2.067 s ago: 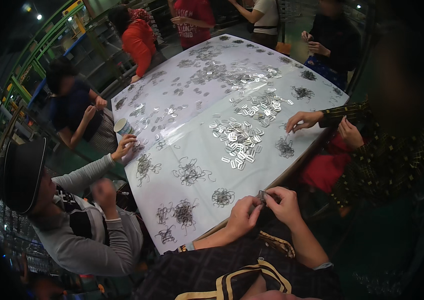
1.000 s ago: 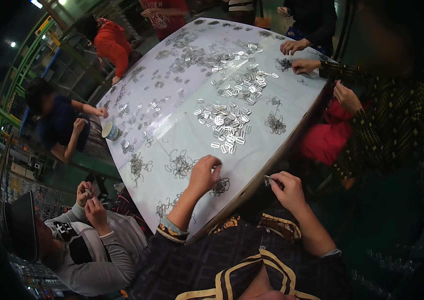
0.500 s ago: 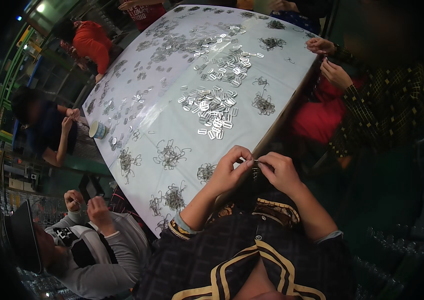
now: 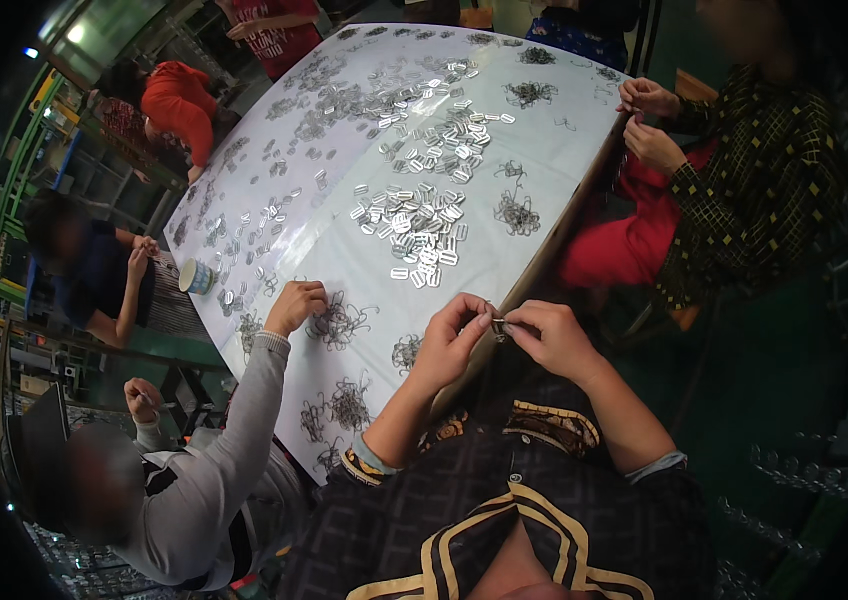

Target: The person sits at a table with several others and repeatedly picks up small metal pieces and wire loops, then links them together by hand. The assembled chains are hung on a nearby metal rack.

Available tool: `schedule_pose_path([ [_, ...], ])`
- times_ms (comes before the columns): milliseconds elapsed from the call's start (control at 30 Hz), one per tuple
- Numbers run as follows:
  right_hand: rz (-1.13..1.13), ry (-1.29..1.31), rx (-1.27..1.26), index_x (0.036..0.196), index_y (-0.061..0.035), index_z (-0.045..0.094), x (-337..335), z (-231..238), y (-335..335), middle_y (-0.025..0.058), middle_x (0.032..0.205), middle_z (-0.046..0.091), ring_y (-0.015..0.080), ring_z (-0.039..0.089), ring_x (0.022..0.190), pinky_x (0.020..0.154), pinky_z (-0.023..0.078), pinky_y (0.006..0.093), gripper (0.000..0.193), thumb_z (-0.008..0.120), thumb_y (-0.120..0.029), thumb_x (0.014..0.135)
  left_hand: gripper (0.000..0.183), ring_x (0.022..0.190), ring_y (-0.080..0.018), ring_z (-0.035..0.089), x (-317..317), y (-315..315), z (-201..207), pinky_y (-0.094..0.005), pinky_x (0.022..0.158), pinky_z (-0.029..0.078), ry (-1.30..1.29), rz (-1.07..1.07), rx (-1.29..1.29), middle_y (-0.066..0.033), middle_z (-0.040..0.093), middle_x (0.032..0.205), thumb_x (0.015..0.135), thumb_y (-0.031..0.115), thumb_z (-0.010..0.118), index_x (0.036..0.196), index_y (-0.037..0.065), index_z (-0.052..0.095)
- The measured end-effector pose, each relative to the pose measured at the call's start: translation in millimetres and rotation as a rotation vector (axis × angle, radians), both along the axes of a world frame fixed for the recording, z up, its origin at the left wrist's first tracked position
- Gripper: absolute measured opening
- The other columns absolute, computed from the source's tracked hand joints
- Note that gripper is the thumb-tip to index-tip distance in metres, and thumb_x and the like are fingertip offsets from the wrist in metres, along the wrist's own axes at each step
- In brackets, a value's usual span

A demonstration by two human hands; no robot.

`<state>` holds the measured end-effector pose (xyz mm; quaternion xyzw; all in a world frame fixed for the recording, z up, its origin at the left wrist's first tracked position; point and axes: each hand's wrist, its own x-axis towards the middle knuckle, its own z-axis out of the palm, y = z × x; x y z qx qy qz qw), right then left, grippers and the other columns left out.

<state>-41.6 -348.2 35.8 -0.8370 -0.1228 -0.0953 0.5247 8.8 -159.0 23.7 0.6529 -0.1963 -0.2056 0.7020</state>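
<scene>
My left hand (image 4: pixel 452 338) and my right hand (image 4: pixel 550 336) meet at the table's near right edge, both closed in a pinch. Between their fingertips is a small metal slide buckle (image 4: pixel 499 327). A thin wire piece appears to be against it by the left fingertips, but fingers hide much of it. Beyond my hands, a loose heap of flat silvery slide buckles (image 4: pixel 412 222) lies on the pale tabletop (image 4: pixel 329 255). A small tangle of bent wire hooks (image 4: pixel 407 352) rests just left of my left hand.
More piles of wire hooks (image 4: pixel 518 214) lie along the table's sides. A patterned cup (image 4: pixel 196 276) stands at the left edge. A co-worker in grey (image 4: pixel 229 470) reaches over a hook pile (image 4: pixel 342 320). Another in a dark checked top (image 4: pixel 744 190) works at the right; others are around the far sides.
The grey-sleeved co-worker has stretched one hand out to a hook pile on the table. My hands stay pinched together, and the metal piece between them now shows more.
</scene>
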Motion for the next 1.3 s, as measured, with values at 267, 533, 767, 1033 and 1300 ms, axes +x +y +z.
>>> schedule_pose_path([
  [267,-0.134,0.035,0.053,0.086,-0.0001,0.071,46,-40,-8,0.0105,0.074,0.064,0.0199,0.062,0.065,0.061,0.048,0.0313,0.015,0.07,-0.014,0.081,0.005,0.103,-0.0175,0.06,-38,3,28,-0.0308,0.093,0.045,-0.23,-0.003,0.137,-0.013,0.065,0.103,0.095,0.002,0.05,0.098,-0.001,0.052],
  [533,-0.207,0.065,-0.365,0.095,-0.0032,0.066,132,-96,54,0.015,0.094,0.059,0.0343,0.061,0.09,0.08,0.049,0.0434,0.022,0.071,-0.017,0.079,0.005,0.099,-0.0169,0.057,-64,6,22,-0.0311,0.091,0.044,-0.194,-0.052,0.113,-0.0139,0.062,0.106,0.095,0.0,0.048,0.1,0.0,0.049],
  [767,-0.201,0.127,-0.311,0.088,-0.0013,0.066,152,-107,62,0.0157,0.093,0.063,0.0344,0.063,0.089,0.079,0.05,0.042,0.018,0.072,-0.013,0.077,0.007,0.09,-0.021,0.06,-72,9,7,-0.0304,0.082,0.046,-0.191,-0.01,0.088,-0.0115,0.063,0.1,0.09,0.0,0.054,0.097,0.001,0.052],
  [1033,-0.051,0.431,0.233,0.086,0.002,0.072,78,-64,44,0.0098,0.07,0.065,0.0132,0.062,0.066,0.06,0.047,0.0279,0.017,0.072,-0.014,0.079,0.006,0.091,-0.0193,0.061,-70,10,-8,-0.0295,0.083,0.047,-0.175,0.094,0.092,-0.0116,0.064,0.097,0.092,0.002,0.053,0.098,-0.001,0.052],
  [1300,-0.075,0.121,0.321,0.09,0.0036,0.071,-11,-31,39,0.0083,0.077,0.064,0.0126,0.06,0.069,0.06,0.046,0.0251,0.011,0.068,0.0,0.08,0.01,0.079,-0.0202,0.062,-67,9,-14,-0.0304,0.072,0.048,-0.164,0.271,0.197,-0.0139,0.063,0.088,0.091,0.004,0.056,0.099,-0.001,0.053],
])
